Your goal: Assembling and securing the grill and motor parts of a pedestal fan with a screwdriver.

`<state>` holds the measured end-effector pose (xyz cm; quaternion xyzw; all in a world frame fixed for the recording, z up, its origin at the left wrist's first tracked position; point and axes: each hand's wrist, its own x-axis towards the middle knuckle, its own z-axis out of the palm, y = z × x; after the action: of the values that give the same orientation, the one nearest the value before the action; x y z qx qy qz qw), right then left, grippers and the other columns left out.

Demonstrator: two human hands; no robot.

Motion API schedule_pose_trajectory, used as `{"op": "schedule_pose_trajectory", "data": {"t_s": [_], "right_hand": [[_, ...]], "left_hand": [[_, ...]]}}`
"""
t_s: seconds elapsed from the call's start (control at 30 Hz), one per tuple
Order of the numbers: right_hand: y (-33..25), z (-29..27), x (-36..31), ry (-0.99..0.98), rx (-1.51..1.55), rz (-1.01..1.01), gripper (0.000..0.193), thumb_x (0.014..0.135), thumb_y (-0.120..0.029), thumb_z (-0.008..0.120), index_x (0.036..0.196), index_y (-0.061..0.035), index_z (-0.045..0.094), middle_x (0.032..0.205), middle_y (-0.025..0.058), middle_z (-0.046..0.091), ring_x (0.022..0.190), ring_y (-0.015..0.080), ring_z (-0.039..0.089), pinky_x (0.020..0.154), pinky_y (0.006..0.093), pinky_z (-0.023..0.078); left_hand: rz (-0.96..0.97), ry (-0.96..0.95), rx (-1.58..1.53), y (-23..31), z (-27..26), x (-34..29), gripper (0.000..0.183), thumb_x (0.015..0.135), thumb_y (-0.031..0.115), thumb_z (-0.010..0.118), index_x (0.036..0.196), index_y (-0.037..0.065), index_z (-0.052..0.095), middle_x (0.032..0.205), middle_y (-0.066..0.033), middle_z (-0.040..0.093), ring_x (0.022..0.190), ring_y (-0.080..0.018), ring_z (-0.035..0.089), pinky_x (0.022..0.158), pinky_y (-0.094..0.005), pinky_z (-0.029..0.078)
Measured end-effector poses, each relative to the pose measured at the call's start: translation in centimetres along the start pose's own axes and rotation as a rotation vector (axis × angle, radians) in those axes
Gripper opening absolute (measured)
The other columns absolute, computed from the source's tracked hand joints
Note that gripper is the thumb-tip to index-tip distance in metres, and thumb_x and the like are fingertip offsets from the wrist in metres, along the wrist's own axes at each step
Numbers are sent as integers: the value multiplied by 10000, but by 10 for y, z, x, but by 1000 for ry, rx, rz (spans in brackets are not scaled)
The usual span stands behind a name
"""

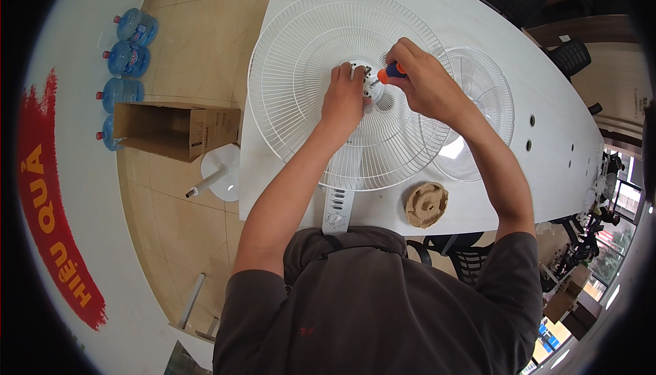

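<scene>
Two hands at hub | left hand (344, 96) pressing rear fan guard (301, 74) | right hand (425, 78) gripping screwdriver (391, 72) | fastening underway; blade (478, 112), base (220, 170) unmounted

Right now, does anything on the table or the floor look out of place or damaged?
Nothing looks damaged or spilled. The fan is in pieces: the left hand steadies the hub inside the wire grille, the right hand holds a screwdriver there. The fan base lies tipped on the floor beside an open cardboard box.
</scene>
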<state>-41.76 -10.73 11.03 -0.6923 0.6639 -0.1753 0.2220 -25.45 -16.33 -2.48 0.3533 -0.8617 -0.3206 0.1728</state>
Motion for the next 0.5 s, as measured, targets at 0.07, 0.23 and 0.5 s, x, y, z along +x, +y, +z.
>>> {"op": "schedule_pose_trajectory", "data": {"t_s": [0.07,0.23,0.5], "right_hand": [[4,-1,-4,-55,-15,-36,285,855,46,702,1093,-12,556,1092,170,600,926,366,648,775,412,537],[3,-3,-10,48,-107,-140,311,826,21,754,1086,-34,592,1084,124,609,962,313,660,780,392,549],[-2,-3,1,-68,-130,145,356,900,-160,731,1187,-40,558,1133,164,600,1020,328,655,839,403,550]], "left_hand": [[11,-3,-8,-1,1,0,691,678,81,868,1290,-38,568,1228,-165,546,1178,-347,528,972,-420,504],[34,22,-4,-5,0,0,687,679,81,865,1287,-40,571,1213,-160,552,1169,-342,531,955,-420,512],[29,27,-5,-4,3,0,665,675,74,862,1266,-37,578,1220,-166,552,1167,-349,533,946,-424,514]]}}
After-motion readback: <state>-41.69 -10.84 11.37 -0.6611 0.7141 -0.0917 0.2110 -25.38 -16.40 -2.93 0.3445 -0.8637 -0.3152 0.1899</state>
